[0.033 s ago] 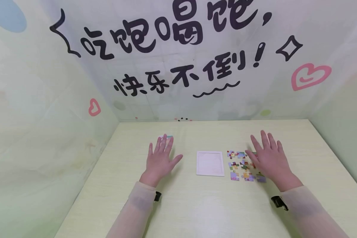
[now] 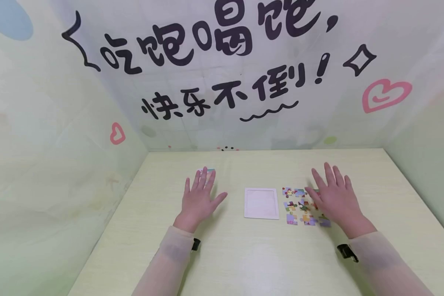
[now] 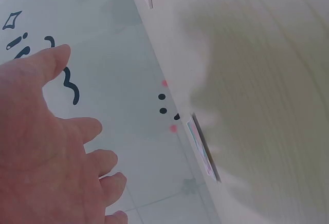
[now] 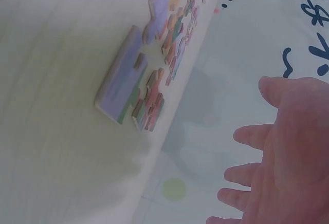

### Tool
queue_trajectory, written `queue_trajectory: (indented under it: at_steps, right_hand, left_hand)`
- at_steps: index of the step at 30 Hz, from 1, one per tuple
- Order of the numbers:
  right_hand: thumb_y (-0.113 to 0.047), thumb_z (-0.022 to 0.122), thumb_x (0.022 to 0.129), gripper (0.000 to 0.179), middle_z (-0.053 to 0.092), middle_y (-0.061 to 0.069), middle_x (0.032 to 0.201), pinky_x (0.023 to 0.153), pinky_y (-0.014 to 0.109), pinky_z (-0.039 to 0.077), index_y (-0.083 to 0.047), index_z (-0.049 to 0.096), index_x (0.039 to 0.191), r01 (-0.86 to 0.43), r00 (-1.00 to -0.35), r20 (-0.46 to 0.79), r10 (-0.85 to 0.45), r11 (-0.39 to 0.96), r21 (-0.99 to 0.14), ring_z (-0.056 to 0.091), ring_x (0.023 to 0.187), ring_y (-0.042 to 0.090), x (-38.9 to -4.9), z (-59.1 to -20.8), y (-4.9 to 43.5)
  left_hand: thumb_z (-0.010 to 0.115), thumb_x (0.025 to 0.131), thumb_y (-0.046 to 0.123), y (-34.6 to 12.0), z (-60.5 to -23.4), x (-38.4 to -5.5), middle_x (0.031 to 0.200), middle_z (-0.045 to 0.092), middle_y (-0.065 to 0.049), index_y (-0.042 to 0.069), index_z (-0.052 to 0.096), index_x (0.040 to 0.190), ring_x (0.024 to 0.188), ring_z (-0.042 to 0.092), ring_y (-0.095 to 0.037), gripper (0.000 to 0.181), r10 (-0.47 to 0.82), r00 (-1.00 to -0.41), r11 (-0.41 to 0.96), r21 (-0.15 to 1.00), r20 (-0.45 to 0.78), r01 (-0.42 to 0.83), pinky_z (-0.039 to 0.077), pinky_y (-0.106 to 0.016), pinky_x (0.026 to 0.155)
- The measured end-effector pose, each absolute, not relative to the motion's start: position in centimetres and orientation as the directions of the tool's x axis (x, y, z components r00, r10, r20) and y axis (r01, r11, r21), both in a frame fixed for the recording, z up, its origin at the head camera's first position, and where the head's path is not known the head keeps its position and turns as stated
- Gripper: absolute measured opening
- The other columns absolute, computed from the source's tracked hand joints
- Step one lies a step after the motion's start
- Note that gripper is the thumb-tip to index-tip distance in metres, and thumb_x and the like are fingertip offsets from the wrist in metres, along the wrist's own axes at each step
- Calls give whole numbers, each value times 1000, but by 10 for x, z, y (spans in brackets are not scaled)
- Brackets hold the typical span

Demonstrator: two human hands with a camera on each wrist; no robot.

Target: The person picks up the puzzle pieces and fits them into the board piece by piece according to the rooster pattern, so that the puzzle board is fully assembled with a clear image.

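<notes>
My left hand (image 2: 200,201) hovers over the left part of the table, fingers straight and spread, holding nothing. Beyond and partly under its fingertips lies a small flat printed card (image 2: 211,170), seen nearly edge-on as a thin card (image 3: 201,148) in the left wrist view. My right hand (image 2: 338,203), also with spread straight fingers and nothing in it, is held above the right side. Its thumb side overlaps several colourful jigsaw pieces (image 2: 291,219) laid out in loose rows, some hidden by the hand. In the right wrist view, a lavender corner piece (image 4: 119,77) lies nearest.
A square white puzzle frame (image 2: 261,203) lies flat between the hands, just left of the pieces. The pale wood-grain table (image 2: 237,255) meets a printed cloth backdrop (image 2: 207,135) at the back, with cloth walls at both sides. A black band (image 2: 348,252) sits at the right wrist.
</notes>
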State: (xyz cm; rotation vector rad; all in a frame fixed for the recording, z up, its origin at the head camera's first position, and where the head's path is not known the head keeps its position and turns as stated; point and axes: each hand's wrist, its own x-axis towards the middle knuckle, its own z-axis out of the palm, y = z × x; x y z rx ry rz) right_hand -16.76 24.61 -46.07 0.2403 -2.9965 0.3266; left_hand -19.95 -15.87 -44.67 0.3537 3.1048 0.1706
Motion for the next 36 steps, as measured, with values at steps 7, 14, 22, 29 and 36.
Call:
queue_trajectory:
  at_steps: [7,14,22,29,36]
  right_hand:
    - [-49,44,108,72,14,37,165,116,77,15,-3,29,161,-174,-979,144,-145,963,-207,13,151,59,-166,-462,249]
    - [-48,46,107,72,17,37,164,117,77,14,-2,30,161,-163,-980,141,-137,966,-198,14,150,59,-167,-459,256]
    - [-38,61,102,67,34,33,160,117,73,21,-1,42,155,-206,-975,125,-183,956,-207,26,147,57,-168,-458,253]
    - [-29,73,96,56,55,28,146,113,66,37,-1,59,142,-282,-951,193,-240,929,-239,47,136,52,-177,-463,249]
    - [-24,76,93,44,66,22,135,105,64,46,-5,69,132,-296,-953,157,-258,899,-323,59,126,46,-189,-467,241]
  left_hand:
    - [32,100,75,-159,-447,-199,175,0,-6,23,10,168,162,2,-30,88,224,-975,967,125,5,222,2,-58,129]
    - [38,101,71,-156,-448,-201,175,0,-6,21,10,168,162,3,-31,89,255,-967,954,163,-1,252,6,-58,129]
    - [65,100,46,-158,-453,-205,170,28,-12,12,40,159,156,30,-34,74,414,-910,875,264,27,406,24,-59,125]
    - [70,99,33,-154,-460,-213,165,41,-4,11,55,150,150,42,-30,58,459,-888,830,365,-14,423,40,-46,119]
    - [74,97,26,-139,-467,-221,152,57,-3,10,67,136,144,49,-27,43,531,-847,761,462,-38,456,39,-43,120]
